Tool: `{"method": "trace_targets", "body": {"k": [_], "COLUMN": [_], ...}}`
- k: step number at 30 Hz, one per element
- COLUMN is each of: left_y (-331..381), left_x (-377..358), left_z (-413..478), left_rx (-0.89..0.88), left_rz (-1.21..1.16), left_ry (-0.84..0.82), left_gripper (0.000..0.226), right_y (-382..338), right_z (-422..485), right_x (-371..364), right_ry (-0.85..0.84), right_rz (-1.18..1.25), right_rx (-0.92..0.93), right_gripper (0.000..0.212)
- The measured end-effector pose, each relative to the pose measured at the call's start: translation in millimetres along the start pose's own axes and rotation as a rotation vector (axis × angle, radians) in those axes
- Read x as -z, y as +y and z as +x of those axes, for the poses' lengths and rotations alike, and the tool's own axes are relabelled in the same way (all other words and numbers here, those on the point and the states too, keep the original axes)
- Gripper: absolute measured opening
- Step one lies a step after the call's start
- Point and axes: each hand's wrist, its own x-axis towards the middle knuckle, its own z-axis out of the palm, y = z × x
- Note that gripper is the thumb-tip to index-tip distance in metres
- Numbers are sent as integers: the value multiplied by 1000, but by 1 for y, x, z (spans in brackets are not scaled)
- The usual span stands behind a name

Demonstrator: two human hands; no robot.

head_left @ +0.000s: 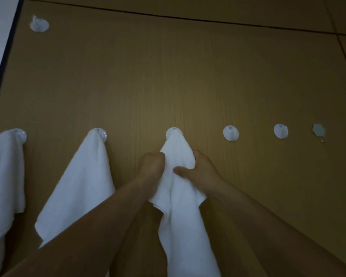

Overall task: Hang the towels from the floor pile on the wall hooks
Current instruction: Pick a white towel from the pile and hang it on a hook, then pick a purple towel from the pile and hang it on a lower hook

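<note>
Towel (178,148) between left hand (152,166), right hand (203,173)

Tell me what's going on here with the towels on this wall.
A person is hanging white towels on a row of round wall hooks. The left hand and right hand both grip the third towel, its top bunched at the middle hook. The far-left towel and second towel already hang from their own hooks. The fourth hook and fifth hook are bare.

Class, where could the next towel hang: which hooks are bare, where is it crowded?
Bare: two hooks right of the held towel, a grey hook beyond, one top left. Crowded: left three carry towels; left hand and right hand grip the third.
</note>
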Motion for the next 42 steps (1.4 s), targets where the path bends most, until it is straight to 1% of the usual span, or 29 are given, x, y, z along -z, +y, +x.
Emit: {"method": "trace_targets", "body": {"k": [1,3,5,7,8,9,10,12,14,16,17,19,20,22,24,29,31,33,35,37,39,41,42], "left_y": [-5,-25,-50,-69,-75,-79,-83,-89,-99,-113,-122,-141,-152,-176,-203,-276,-301,-317,-322,-319,-314,-305,-300], "left_x": [-2,-11,-22,-30,-31,-30,-29,-24,-19,-15,-13,-12,-12,-12,-13,-8,-3,2,4,4,3,-1,-2], "left_z": [-2,-10,-22,-35,-40,-44,-47,-54,-61,-72,-79,-94,-102,-119,-141,-215,-243,-274,-308,-349,-396,-443,-467], "left_rx": [7,-67,-120,-134,-161,-193,-212,-220,-198,-174,-151,-108,-94,-65,-11,202,193,150,44,-85,-213,-325,-363], "left_rz": [-27,-23,-82,-129,-91,-50,-36,-2,-40,-96,-135,-162,-132,-104,-122,-66,31,235,430,486,473,494,511], "left_ry": [4,38,54,112,162,196,207,202,169,111,78,54,59,39,-45,-274,-439,-656,-887,-1136,-1382,-1559,-1627], "left_gripper": [19,22,28,16,16,21,23,23,18,33,36,32,28,22,21,22,27,39,46,48,45,43,48], "right_y": [3,13,23,32,34,36,38,44,50,57,61,70,76,86,96,102,94,77,53,24,-10,-46,-64], "right_z": [-4,-11,-21,-31,-35,-40,-44,-57,-73,-95,-108,-138,-154,-190,-228,-338,-384,-433,-485,-537,-588,-634,-656], "right_x": [0,-4,-10,-18,-21,-25,-29,-34,-37,-41,-43,-50,-54,-59,-66,-82,-86,-87,-85,-80,-72,-64,-61], "right_ry": [14,54,122,180,202,222,236,250,255,240,228,203,194,178,190,187,198,223,234,219,220,250,274], "right_rz": [15,30,36,37,32,32,41,63,73,22,-22,-114,-149,-167,-183,-437,-514,-575,-647,-743,-821,-875,-890], "right_rx": [-1,-18,-42,-41,-30,-20,-13,-16,-53,-97,-110,-138,-161,-235,-346,-661,-772,-891,-1008,-1133,-1246,-1344,-1404], "right_gripper": [53,57,61,66,68,68,69,71,73,75,75,80,82,80,77,85,83,80,77,73,67,60,57]}}
